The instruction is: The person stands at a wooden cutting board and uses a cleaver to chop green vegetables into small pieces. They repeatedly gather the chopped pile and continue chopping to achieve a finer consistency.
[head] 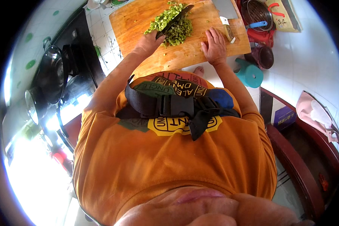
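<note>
My left hand [150,42] grips a dark-bladed knife [175,20]. The blade slants up and to the right across a pile of chopped green vegetable [165,19], which I cannot name more exactly. Beneath the pile lies a wooden cutting board [130,25]. Palm down on the board's right part rests my right hand [215,46], its fingers a little apart and holding nothing. Just right of those fingers is a cleaver [227,29] with a wide silver blade and a pale-ended handle, lying flat. A few green bits are scattered around the pile.
At the left are a black wok [50,75] and a dark stove top [84,45]. Right of the board stand a teal plastic stool [250,73], a dark bucket [264,58] and a strainer basket [255,12] with a blue-handled tool [257,24]. A dark red wooden chair [296,166] is at lower right.
</note>
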